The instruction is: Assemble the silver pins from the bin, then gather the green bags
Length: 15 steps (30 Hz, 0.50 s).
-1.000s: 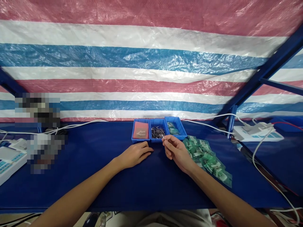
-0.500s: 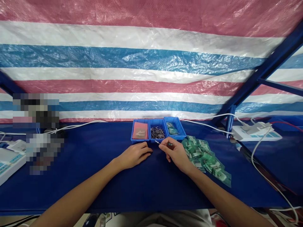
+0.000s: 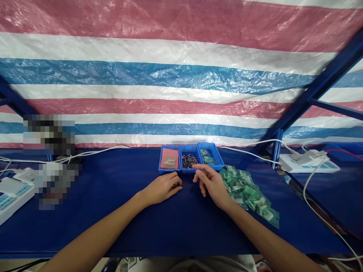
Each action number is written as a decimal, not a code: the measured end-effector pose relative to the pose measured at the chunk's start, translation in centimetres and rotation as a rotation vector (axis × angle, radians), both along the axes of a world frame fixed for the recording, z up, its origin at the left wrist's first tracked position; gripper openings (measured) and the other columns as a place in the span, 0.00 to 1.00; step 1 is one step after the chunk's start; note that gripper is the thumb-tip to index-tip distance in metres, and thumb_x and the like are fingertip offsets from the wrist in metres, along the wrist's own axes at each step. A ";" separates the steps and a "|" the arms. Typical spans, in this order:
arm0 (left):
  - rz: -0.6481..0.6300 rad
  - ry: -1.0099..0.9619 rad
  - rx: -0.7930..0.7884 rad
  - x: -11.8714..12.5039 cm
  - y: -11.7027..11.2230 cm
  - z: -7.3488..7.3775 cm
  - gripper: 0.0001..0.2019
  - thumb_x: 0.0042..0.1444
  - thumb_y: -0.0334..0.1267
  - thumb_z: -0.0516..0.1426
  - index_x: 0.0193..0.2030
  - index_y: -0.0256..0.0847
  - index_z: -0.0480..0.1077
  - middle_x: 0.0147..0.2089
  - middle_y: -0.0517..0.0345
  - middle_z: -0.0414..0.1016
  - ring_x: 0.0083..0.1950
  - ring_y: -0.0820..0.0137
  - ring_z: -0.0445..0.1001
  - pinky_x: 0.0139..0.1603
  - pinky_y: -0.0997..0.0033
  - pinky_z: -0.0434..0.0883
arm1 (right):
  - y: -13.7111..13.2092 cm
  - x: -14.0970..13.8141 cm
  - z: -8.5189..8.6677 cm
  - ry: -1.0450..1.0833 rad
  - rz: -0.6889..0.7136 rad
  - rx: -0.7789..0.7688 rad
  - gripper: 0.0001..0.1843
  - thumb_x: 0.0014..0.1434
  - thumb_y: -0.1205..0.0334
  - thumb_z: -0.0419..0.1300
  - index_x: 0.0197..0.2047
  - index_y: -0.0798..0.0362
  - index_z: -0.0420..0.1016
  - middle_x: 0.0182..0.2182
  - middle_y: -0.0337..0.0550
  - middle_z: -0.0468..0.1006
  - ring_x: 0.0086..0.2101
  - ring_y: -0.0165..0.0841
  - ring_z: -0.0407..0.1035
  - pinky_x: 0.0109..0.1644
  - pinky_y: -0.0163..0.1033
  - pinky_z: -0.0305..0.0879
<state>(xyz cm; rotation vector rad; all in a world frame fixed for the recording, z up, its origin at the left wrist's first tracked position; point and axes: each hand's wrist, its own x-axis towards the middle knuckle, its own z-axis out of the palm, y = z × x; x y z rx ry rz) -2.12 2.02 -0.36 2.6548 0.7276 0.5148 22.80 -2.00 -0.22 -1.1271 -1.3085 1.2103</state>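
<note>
My left hand [image 3: 162, 187] rests on the blue table cloth [image 3: 119, 196] in front of the trays. Its fingers are curled together over a small dark item I cannot make out. My right hand [image 3: 211, 182] hovers just right of it, fingers spread, with nothing visible in them. Its fingertips are near the front rim of the middle blue tray [image 3: 189, 169], which holds thin metal pins [image 3: 189, 160]. The left tray [image 3: 169, 170] holds a pink sheet. The right tray [image 3: 216, 155] holds green pieces. A pile of green packets [image 3: 249, 193] lies beside my right wrist.
A white power strip [image 3: 307, 163] with plugged cables sits at the right, beside a blue metal frame post [image 3: 276, 145]. White cables run along the back edge. A white device [image 3: 13, 190] stands at the left. A striped tarp hangs behind the table.
My right hand held a thin pin pinched between its fingers near the middle tray; now its fingers are spread and the pin is out of sight. My left hand stayed in place.
</note>
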 end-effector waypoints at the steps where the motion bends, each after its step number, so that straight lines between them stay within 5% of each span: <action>1: 0.000 0.002 0.002 0.0 0.0 0.0 0.09 0.76 0.42 0.53 0.50 0.41 0.70 0.46 0.54 0.73 0.46 0.67 0.75 0.46 0.70 0.71 | -0.1 0.0 -0.1 -0.107 0.002 0.055 0.18 0.70 0.44 0.61 0.54 0.48 0.76 0.31 0.38 0.78 0.16 0.27 0.64 0.17 0.34 0.62; 7: -0.005 -0.016 -0.009 0.0 -0.1 0.1 0.10 0.77 0.43 0.51 0.48 0.41 0.70 0.46 0.54 0.73 0.46 0.66 0.75 0.48 0.69 0.72 | -0.7 -0.5 -0.7 -0.778 0.164 0.450 0.07 0.73 0.61 0.59 0.46 0.47 0.80 0.41 0.44 0.79 0.37 0.37 0.75 0.41 0.41 0.69; 15: -0.009 -0.033 -0.043 0.1 -0.2 0.2 0.09 0.77 0.43 0.52 0.48 0.42 0.69 0.46 0.55 0.73 0.46 0.66 0.75 0.48 0.69 0.71 | -0.9 -1.1 -0.9 -0.905 0.198 0.460 0.07 0.75 0.64 0.54 0.45 0.48 0.73 0.42 0.42 0.74 0.37 0.36 0.73 0.40 0.39 0.66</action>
